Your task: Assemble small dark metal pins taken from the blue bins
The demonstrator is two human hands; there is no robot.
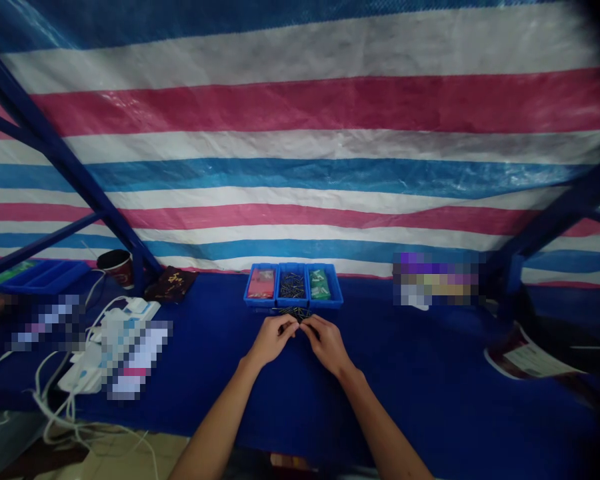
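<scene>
L hand [274,340] & R hand [327,345] pinched together, hold unclear, just front of blue trays [293,304]; mid tray mostly full of dark pins [293,287], small pile [294,312] out.

Left hand [271,340], right hand [327,345], fingertips together, three blue plastic bins [293,285] just ahead, striped tarp [300,133] behind
</scene>
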